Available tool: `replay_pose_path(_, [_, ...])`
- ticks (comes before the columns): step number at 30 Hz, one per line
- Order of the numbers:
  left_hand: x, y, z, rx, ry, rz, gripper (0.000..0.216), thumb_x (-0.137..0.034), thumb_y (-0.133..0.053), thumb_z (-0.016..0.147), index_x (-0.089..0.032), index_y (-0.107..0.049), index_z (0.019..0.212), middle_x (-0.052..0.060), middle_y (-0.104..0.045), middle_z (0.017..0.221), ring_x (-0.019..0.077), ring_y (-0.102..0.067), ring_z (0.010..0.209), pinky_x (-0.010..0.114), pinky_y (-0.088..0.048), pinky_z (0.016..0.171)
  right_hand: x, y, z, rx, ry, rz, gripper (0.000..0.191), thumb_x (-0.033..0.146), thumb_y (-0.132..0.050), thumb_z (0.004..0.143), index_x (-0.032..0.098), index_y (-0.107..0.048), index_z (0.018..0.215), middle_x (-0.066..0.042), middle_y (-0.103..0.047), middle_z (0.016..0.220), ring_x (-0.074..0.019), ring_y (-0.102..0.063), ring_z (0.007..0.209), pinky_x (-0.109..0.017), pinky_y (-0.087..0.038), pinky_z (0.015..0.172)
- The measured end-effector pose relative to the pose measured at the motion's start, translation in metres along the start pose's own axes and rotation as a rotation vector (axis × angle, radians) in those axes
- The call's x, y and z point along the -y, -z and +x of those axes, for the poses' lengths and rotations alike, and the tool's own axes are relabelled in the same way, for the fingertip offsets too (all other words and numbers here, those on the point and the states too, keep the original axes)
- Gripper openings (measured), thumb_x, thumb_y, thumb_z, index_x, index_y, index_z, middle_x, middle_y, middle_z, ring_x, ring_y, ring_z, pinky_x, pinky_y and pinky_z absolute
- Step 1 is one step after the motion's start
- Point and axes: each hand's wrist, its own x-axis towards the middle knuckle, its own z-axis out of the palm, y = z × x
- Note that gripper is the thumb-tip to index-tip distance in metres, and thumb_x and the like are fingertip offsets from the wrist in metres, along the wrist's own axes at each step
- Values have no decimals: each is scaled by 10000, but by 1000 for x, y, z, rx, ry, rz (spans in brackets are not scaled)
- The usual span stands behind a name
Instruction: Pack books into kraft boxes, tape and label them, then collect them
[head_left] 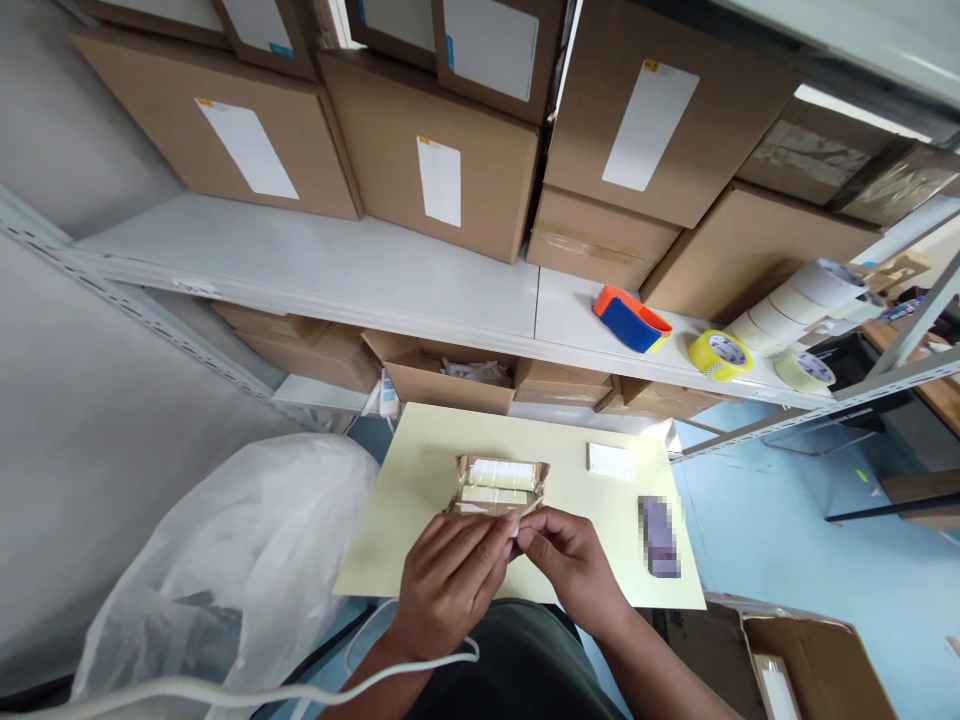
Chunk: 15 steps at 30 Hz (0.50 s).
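Note:
My left hand (454, 575) and my right hand (566, 560) meet above the near part of the pale yellow table (405, 470). Their fingertips pinch a small, thin whitish piece (529, 508); its kind is too small to make out. Just beyond my fingers lies a brown package (499, 472) wrapped in clear tape, with white labels on it. My fingers and knuckles hide its near edge. Both hands are closed at the fingertips.
A stack of white cards (610, 460) and a blurred purple item (660, 537) lie on the table's right. Tape rolls (720, 355) and a blue-orange band (632, 318) sit on the shelf (450, 285) with cartons (442, 150). Left stands a plastic bag (247, 550); a white cable (360, 690) crosses below.

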Motion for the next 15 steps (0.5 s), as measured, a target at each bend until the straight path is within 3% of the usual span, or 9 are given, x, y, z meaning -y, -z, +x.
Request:
replay_pose_path(8, [-2,-4,3,22,12,16,474,-80,-634,909,-197,-613,1368,66,-801,996,186,-747,887,322,-549,801,-3,6,1,-27,2,-44,326,506,-692,919,197,-745,831,-40,-758,783,-184,-701,774,-323,-576,786])
replay_pose_path(15, [-2,-9,8,32,-20,8,451,-58,-649,892,-158,-632,1331,79,-800,987,190,-739,879,335,-548,793,-5,13,3,-71,1,-48,317,499,-698,903,206,-725,785,-33,-751,772,-190,-698,782,-312,-554,780])
